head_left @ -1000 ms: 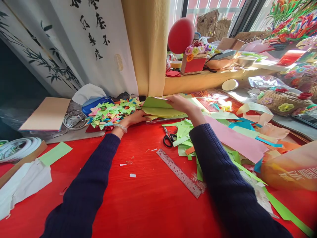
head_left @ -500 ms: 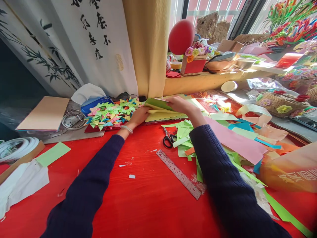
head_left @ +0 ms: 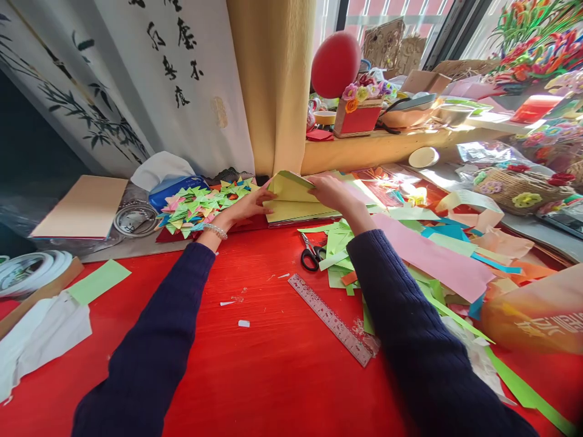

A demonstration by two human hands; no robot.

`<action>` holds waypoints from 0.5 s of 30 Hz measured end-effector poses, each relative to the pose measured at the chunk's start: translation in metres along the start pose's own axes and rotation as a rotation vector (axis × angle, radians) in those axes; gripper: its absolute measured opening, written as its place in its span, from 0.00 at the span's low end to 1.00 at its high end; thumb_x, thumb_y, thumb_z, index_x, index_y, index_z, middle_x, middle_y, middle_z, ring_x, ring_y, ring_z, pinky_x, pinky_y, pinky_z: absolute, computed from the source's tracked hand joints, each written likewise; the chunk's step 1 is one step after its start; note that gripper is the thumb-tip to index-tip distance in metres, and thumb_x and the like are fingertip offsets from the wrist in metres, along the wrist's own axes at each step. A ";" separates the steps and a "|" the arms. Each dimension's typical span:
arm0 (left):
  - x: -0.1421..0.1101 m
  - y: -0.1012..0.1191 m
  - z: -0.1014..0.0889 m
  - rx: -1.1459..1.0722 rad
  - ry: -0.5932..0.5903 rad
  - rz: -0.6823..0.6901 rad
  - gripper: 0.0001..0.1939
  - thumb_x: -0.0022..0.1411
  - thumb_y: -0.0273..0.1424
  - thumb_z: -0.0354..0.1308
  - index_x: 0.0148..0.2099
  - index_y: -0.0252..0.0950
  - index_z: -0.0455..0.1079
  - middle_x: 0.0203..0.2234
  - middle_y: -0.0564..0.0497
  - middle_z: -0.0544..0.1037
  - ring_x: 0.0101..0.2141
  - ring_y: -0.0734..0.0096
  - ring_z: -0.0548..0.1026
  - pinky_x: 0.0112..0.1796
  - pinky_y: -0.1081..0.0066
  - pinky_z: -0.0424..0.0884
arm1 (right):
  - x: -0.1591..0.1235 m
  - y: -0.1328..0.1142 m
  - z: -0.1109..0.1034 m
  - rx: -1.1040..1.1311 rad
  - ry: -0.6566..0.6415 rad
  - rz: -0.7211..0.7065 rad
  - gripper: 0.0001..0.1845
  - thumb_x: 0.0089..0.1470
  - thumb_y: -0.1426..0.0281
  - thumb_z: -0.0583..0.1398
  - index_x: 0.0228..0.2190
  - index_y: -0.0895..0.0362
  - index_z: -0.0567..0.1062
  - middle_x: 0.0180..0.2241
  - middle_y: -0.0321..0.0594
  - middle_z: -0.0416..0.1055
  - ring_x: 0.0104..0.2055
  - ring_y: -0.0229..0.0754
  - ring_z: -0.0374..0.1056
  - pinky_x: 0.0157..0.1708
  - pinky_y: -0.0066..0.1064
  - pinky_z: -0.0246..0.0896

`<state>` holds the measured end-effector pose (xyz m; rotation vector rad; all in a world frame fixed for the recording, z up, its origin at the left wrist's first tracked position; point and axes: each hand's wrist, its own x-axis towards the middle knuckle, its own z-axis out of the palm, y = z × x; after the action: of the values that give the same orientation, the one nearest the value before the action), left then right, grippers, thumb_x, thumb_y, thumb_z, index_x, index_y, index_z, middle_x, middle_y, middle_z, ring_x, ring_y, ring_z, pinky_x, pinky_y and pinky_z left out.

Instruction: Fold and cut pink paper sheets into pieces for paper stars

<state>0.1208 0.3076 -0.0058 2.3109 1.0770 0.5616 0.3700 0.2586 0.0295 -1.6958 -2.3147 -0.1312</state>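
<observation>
A stack of yellow and green paper sheets (head_left: 298,207) lies at the far side of the red table. My right hand (head_left: 333,195) pinches the right end of a raised yellow sheet (head_left: 291,187) on top of it. At the stack's left edge is my left hand (head_left: 246,207), its fingers stretched out and apart, with a beaded bracelet on the wrist. Whether its fingertips touch the paper I cannot tell. Just left of that hand is a heap of folded paper stars (head_left: 195,206) in several colours.
Black-handled scissors (head_left: 310,257) and a clear ruler (head_left: 330,318) lie on the red table (head_left: 255,376). Green paper scraps (head_left: 339,255) and a pink strip (head_left: 432,258) spread on the right. Rolls of tape (head_left: 34,273) and a green sheet (head_left: 99,282) are at the left.
My left hand has drawn back leftward and its fingers have spread. The raised sheet now stands up more, its yellow face showing instead of the green one. My right hand has hardly moved.
</observation>
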 end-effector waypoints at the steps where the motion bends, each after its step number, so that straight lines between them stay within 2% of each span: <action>1: -0.002 -0.001 -0.001 -0.014 -0.049 0.022 0.29 0.52 0.41 0.61 0.55 0.35 0.66 0.55 0.44 0.70 0.54 0.62 0.68 0.52 0.67 0.63 | 0.000 0.000 0.000 -0.001 0.012 0.012 0.13 0.58 0.74 0.54 0.45 0.59 0.73 0.44 0.50 0.74 0.44 0.47 0.68 0.36 0.33 0.56; 4: -0.006 -0.006 0.002 -0.027 -0.161 0.062 0.32 0.50 0.42 0.63 0.57 0.36 0.67 0.58 0.45 0.68 0.57 0.59 0.65 0.57 0.66 0.58 | -0.001 0.001 0.000 0.006 0.027 0.024 0.12 0.58 0.73 0.54 0.44 0.59 0.73 0.43 0.51 0.74 0.42 0.47 0.68 0.36 0.33 0.56; 8: -0.001 -0.012 0.010 -0.015 -0.187 0.097 0.28 0.52 0.41 0.61 0.54 0.34 0.70 0.59 0.43 0.66 0.59 0.59 0.62 0.60 0.65 0.53 | 0.000 0.003 0.000 0.027 0.014 0.003 0.12 0.58 0.73 0.55 0.42 0.57 0.74 0.43 0.48 0.74 0.42 0.47 0.68 0.35 0.32 0.56; 15: 0.010 -0.017 0.011 0.034 -0.167 0.128 0.21 0.55 0.37 0.60 0.50 0.35 0.74 0.53 0.45 0.73 0.56 0.61 0.68 0.57 0.65 0.59 | -0.004 0.003 -0.004 0.064 -0.005 -0.018 0.13 0.58 0.72 0.55 0.43 0.57 0.75 0.43 0.46 0.75 0.44 0.46 0.68 0.40 0.31 0.57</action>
<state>0.1232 0.3218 -0.0229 2.4210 0.8714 0.3919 0.3746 0.2552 0.0320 -1.6462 -2.3127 -0.0557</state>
